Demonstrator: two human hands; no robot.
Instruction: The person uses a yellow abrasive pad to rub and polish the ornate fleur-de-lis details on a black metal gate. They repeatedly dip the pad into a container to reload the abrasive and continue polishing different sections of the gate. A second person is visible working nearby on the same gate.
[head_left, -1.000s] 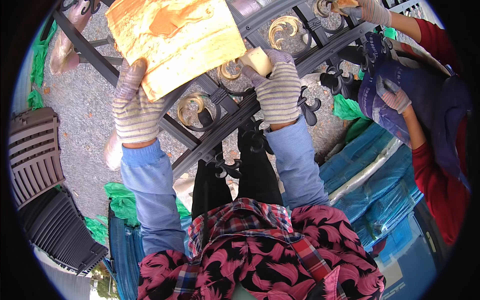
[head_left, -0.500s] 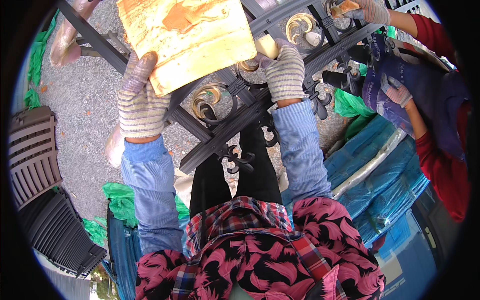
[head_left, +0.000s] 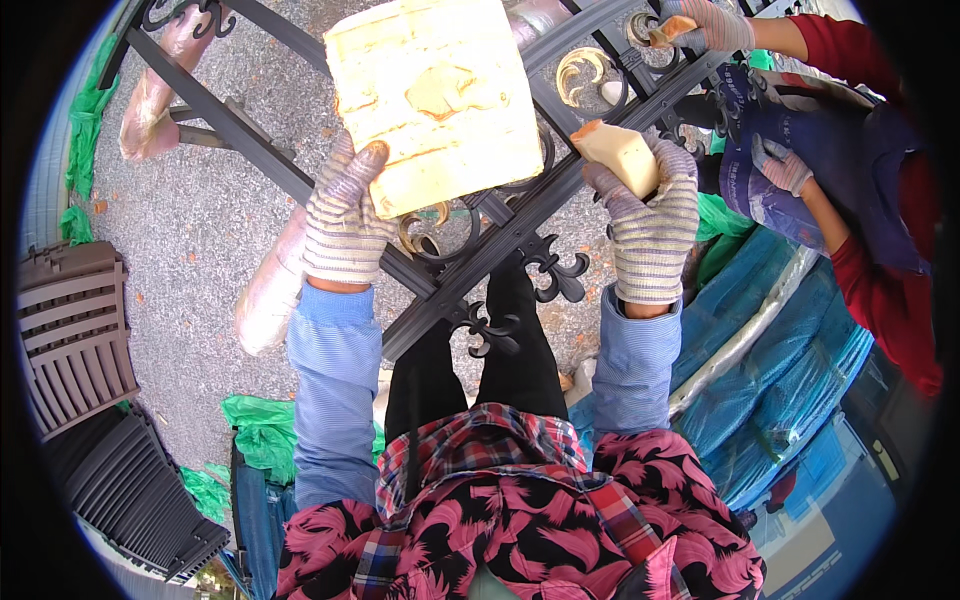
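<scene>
The fingers of the left hand, in a striped knit glove, gripped the near left corner of a square cream board smeared with gold-orange paint, thumb on top, while those of the similarly gloved right hand were closed around a cream sponge block with an orange-stained end, just right of the board. Beneath lay a black metal panel with gold-tinted scrolls; beyond, a co-worker's gloved hand held an orange-tipped piece.

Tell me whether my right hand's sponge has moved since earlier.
Yes: against the gold scroll beyond it on the dark railing, the sponge has shifted right and toward you.
</scene>
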